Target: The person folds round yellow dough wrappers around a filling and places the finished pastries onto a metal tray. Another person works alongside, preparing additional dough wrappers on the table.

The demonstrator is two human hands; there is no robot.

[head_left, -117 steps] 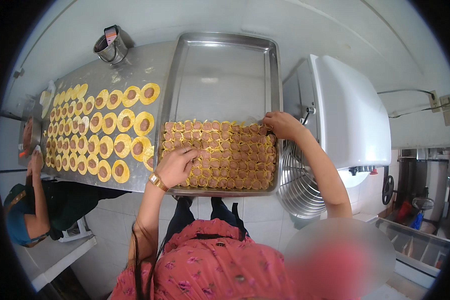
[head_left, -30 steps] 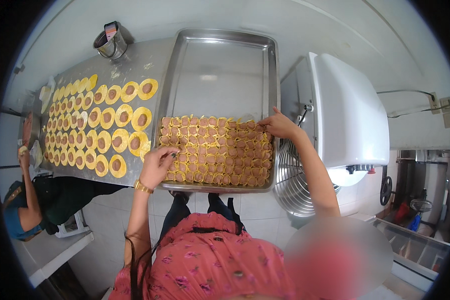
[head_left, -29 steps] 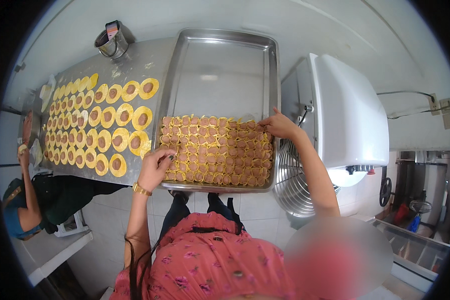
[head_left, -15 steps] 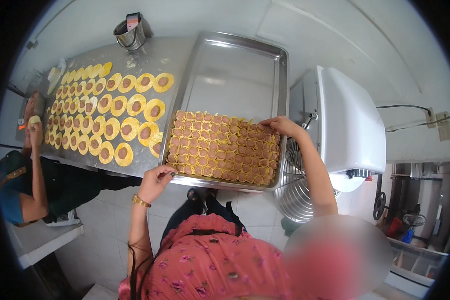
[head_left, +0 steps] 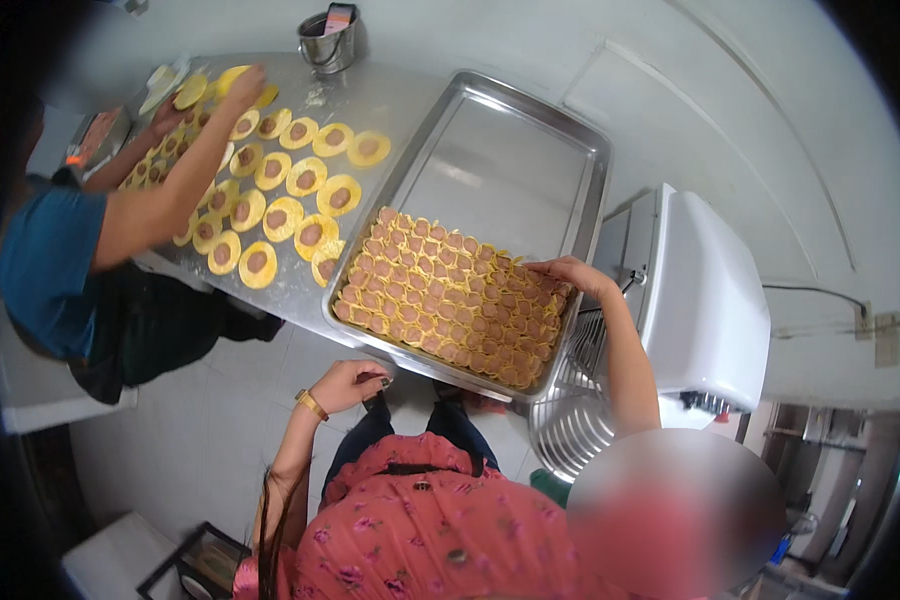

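A deep metal tray [head_left: 515,160] is partly filled with tightly packed, open-topped dumplings [head_left: 450,290], yellow wrappers around pinkish-brown filling. They fill its near half in rows. My right hand [head_left: 575,274] reaches over the tray's right rim. Its fingers stretch onto the dumplings at the far right end of the rows; whatever lies under the fingertips is hidden. Away from the tray, in front of its near left side, my left hand [head_left: 352,385] hangs with fingers curled together and nothing visible in them.
Round yellow wrappers topped with meat [head_left: 307,178] cover the steel table [head_left: 400,95] left of the tray. A co-worker's arm [head_left: 185,195] reaches across them. A small metal bucket [head_left: 325,50] holding a phone stands behind. A white mixer [head_left: 710,290] with a wire guard [head_left: 575,420] stands at right.
My left hand has drawn back from the tray's near left corner. My right hand stays at the dumplings' far right end. The co-worker has leaned in, both hands now at the far wrappers.
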